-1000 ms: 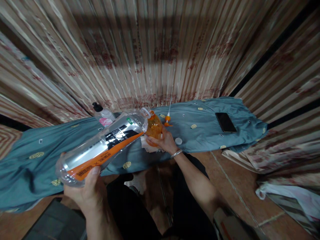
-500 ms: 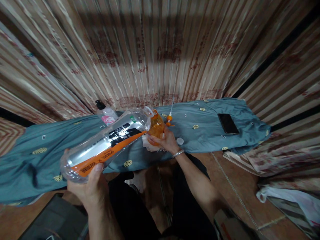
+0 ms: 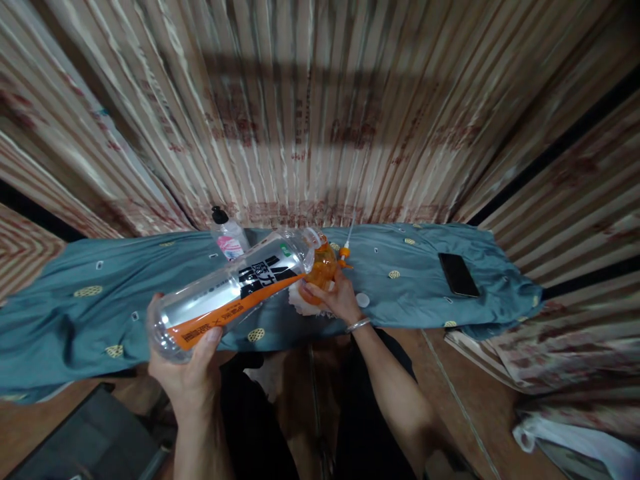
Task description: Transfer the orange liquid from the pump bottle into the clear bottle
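My left hand (image 3: 186, 375) grips the base of a large clear plastic bottle (image 3: 230, 293) with a silver, black and orange label. It lies tilted, its open mouth touching the top of a small orange bottle (image 3: 321, 267). My right hand (image 3: 336, 298) is closed round that small orange bottle, which stands on a white cloth (image 3: 305, 303) on the blue patterned sheet (image 3: 100, 313). An orange pump nozzle (image 3: 345, 253) lies just behind the small bottle, and a white cap (image 3: 363, 300) lies to the right of my right hand.
A clear bottle with a black cap and pink label (image 3: 228, 238) stands behind the big bottle. A black phone (image 3: 459, 274) lies on the sheet to the right. Striped fabric covers the wall behind. A dark box (image 3: 95, 440) is at the lower left, a white bag (image 3: 580, 443) at the lower right.
The view has shifted, so everything sits a little lower and further right in the picture. Both hands keep their hold and the big bottle stays tipped against the small one.
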`<state>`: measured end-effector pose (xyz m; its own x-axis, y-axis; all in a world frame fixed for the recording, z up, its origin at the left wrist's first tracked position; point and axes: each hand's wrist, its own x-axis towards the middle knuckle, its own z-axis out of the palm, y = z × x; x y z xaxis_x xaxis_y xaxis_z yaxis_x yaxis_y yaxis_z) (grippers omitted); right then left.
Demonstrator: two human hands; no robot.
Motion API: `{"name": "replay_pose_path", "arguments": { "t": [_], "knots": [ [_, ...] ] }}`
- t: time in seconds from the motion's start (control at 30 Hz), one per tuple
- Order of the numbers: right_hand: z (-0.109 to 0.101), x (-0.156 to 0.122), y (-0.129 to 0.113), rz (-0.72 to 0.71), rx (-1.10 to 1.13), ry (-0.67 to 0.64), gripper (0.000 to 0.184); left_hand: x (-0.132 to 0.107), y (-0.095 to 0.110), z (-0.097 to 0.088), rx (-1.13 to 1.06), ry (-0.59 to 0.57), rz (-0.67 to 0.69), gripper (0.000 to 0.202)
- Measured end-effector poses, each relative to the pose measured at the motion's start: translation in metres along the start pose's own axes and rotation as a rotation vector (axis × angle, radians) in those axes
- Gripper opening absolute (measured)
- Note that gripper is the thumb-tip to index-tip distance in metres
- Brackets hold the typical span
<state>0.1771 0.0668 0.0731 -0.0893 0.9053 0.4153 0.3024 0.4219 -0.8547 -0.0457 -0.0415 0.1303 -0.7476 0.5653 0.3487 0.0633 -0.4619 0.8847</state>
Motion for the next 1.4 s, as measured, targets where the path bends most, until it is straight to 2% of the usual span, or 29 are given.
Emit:
{"name": "replay_pose_path", "arguments": {
  "t": [0.27,0.53,0.67,0.97,1.1,1.3,1.4],
  "knots": [
    [0.003,-0.001,0.005,0.003,0.089,0.017,0.054,-0.002,0.001,-0.002,0.038,-0.014,-0.019,0.08],
    [0.001,-0.003,0.002,-0.008,0.131,-0.005,0.048,-0.003,-0.002,-0.004,0.019,0.011,-0.029,0.088],
    [0.002,-0.002,0.003,-0.017,0.11,0.012,0.051,-0.003,0.0,-0.002,0.008,0.018,-0.048,0.089],
    [0.006,-0.002,0.006,-0.012,0.007,0.041,0.051,-0.003,-0.006,-0.003,-0.019,0.004,0.0,0.089],
    [0.006,-0.003,0.003,-0.011,-0.059,0.076,0.055,-0.002,-0.005,-0.001,-0.05,0.016,-0.015,0.089],
    [0.004,-0.002,-0.006,0.02,-0.06,0.054,0.059,-0.001,-0.001,0.002,-0.082,0.04,-0.045,0.086],
    [0.004,0.0,-0.01,-0.008,-0.065,0.059,0.066,-0.001,0.001,0.002,-0.09,0.024,-0.051,0.084]
  ]
}}
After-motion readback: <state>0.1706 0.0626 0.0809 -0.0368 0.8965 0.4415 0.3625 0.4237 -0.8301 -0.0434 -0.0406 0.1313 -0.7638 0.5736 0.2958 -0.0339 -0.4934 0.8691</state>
